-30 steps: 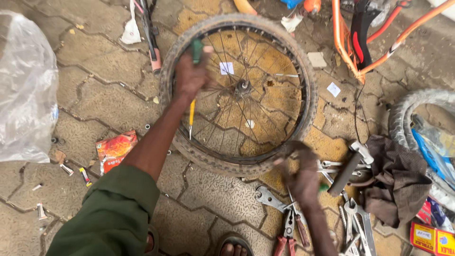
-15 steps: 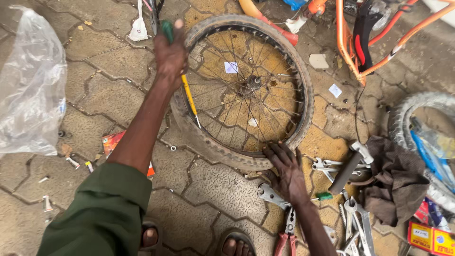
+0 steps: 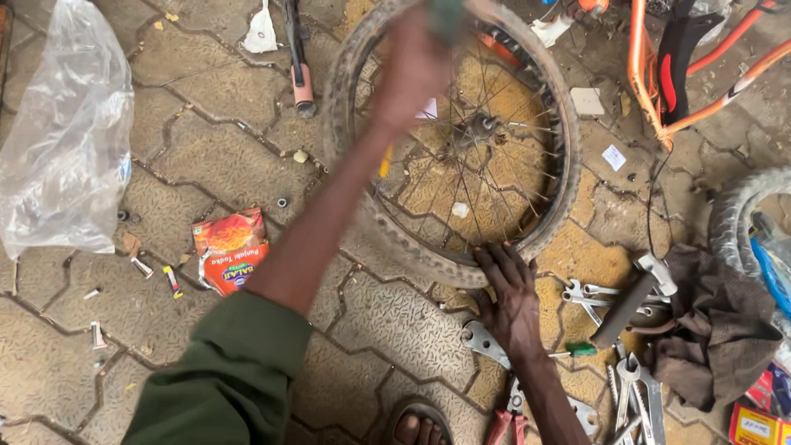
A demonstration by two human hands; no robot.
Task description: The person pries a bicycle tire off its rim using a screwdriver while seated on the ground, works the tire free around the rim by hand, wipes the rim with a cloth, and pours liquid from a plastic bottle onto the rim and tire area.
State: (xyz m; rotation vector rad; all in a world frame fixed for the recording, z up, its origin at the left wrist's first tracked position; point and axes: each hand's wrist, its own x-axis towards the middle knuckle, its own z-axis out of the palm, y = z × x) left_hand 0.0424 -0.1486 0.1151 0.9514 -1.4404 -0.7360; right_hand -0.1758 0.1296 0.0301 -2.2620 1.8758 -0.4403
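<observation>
A spoked bicycle wheel with a worn tyre (image 3: 554, 140) lies flat on the paving. My left hand (image 3: 416, 66) is raised over the wheel's far left side, gripping a screwdriver with a green handle (image 3: 447, 12) and a yellow shaft (image 3: 385, 161) that points down behind my forearm. My right hand (image 3: 511, 292) presses flat, fingers spread, on the tyre's near edge. The wheel's hub (image 3: 479, 128) sits between the two hands.
Spanners (image 3: 589, 292), a hammer (image 3: 634, 297), pliers (image 3: 507, 416) and a dark rag (image 3: 713, 330) lie at the right. An orange bike frame (image 3: 651, 74) is at top right, a clear plastic bag (image 3: 62, 140) at left, a red snack packet (image 3: 231, 247) nearby. My sandalled foot (image 3: 416, 424) is below.
My left hand has lifted the screwdriver up and toward the wheel's far rim. My right hand has moved from the tools onto the tyre's near edge. The camera has come closer.
</observation>
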